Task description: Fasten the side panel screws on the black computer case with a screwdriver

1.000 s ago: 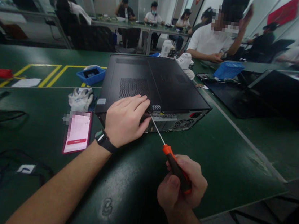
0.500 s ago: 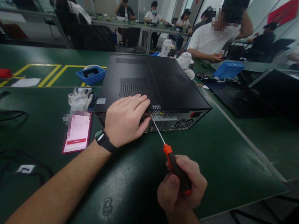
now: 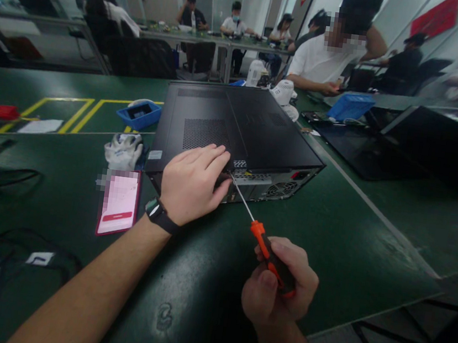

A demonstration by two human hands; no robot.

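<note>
A black computer case (image 3: 255, 122) lies flat on the green table, its metal rear panel facing me. My left hand (image 3: 196, 181) rests on its near top edge, fingers stretched over the cover and thumb beside the rear panel. In my right hand (image 3: 282, 284) is a screwdriver (image 3: 258, 229) with an orange and black handle, gripped with the fingers wrapped round it. Its thin shaft slants up and left to the rear edge, close to my left thumb and index finger. Exactly what the tip touches is too small to make out.
Left of the case are a blue tray (image 3: 139, 115), grey-white gloves (image 3: 123, 150) and a lit phone (image 3: 118, 208). Black cables (image 3: 2, 182) lie farther left. On the right are dark flat panels (image 3: 365, 149) and a blue bin (image 3: 350, 106). A person (image 3: 326, 61) sits across the table.
The screwdriver handle has turned in my right hand, showing more orange along its side, and shifted very slightly right. My left hand and the computer case stay in place.
</note>
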